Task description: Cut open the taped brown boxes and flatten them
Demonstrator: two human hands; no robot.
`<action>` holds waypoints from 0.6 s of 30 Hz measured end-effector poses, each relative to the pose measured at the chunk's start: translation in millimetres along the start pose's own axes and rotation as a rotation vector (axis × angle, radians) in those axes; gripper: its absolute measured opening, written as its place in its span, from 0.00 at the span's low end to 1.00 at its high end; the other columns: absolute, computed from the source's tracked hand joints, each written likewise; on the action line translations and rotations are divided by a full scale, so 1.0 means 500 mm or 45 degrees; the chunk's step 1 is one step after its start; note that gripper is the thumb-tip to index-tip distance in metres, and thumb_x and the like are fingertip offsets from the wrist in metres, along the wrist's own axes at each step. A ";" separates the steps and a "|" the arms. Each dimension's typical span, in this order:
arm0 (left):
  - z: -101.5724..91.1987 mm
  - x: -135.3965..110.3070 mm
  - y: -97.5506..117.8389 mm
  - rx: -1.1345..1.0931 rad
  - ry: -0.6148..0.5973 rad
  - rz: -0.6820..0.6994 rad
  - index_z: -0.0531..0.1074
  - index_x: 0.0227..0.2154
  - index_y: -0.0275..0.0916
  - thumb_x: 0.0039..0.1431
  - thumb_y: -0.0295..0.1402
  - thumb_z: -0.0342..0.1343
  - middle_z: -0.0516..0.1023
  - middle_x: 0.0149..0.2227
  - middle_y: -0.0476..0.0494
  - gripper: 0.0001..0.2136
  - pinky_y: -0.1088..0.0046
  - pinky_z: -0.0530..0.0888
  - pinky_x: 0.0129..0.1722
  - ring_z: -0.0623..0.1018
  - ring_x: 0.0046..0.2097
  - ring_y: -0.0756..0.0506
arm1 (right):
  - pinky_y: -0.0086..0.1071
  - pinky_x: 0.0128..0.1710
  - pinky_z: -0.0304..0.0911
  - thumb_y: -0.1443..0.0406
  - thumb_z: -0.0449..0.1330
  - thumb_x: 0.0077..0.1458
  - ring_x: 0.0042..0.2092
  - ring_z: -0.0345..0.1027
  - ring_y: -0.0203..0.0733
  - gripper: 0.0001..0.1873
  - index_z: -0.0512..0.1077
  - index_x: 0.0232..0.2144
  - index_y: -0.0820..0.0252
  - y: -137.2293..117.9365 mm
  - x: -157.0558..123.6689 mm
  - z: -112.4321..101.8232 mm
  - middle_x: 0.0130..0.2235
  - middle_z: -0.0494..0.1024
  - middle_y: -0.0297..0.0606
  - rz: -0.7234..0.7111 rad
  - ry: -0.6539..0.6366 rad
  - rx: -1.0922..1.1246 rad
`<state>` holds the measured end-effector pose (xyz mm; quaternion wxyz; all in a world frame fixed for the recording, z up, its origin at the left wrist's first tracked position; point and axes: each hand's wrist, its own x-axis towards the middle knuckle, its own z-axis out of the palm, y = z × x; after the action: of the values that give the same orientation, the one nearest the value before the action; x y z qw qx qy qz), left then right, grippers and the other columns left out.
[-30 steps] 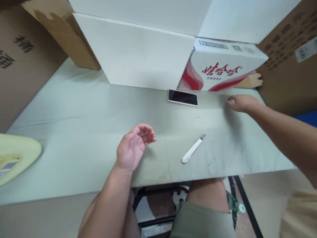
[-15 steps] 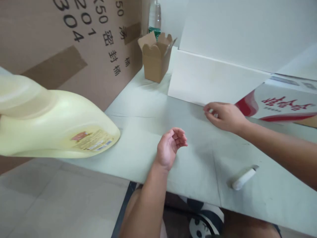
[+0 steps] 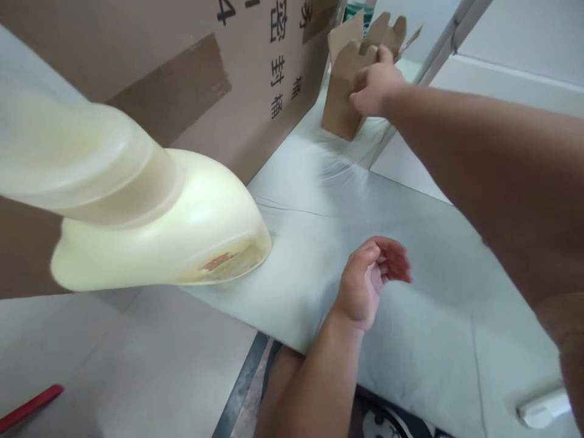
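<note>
Near the table's back, my right hand (image 3: 376, 85) is at a small brown paper takeaway box (image 3: 340, 103), its flaps standing up. The fingers and thumb are bent at the box's rim and front wall, seemingly pinching it; part of the contact is hidden. The box stands on the table. Over the front part of the table, my left hand (image 3: 365, 280) holds nothing, with the palm turned sideways and the fingers loosely curved and apart from the thumb. A white-handled cutter (image 3: 545, 407) lies at the lower right, partly out of view.
A large pale yellow plastic bottle (image 3: 201, 219) fills the left side, close to the camera. Behind it stands a big printed cardboard carton (image 3: 255, 140). A green-labelled bottle (image 3: 353, 9) is behind the paper box. White panels (image 3: 524, 115) rise behind the pale covered table (image 3: 292, 243).
My right hand has moved from beside the red and white box to the paper box at the back. The view has swung right-to-left; my left hand keeps its curved pose.
</note>
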<state>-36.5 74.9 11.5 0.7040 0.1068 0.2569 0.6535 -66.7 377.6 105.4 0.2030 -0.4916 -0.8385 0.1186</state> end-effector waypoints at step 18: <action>-0.054 0.011 0.027 0.452 1.018 1.041 0.64 0.32 0.43 0.62 0.37 0.48 0.66 0.35 0.49 0.05 0.72 0.66 0.45 0.71 0.43 0.47 | 0.42 0.44 0.73 0.59 0.61 0.62 0.38 0.76 0.46 0.10 0.70 0.29 0.54 0.019 -0.482 -0.104 0.32 0.77 0.38 -0.121 0.349 0.068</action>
<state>-61.7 76.9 -6.1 0.2155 0.0586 0.5452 0.8080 69.2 171.7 94.0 0.3341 -0.4574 -0.8217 0.0629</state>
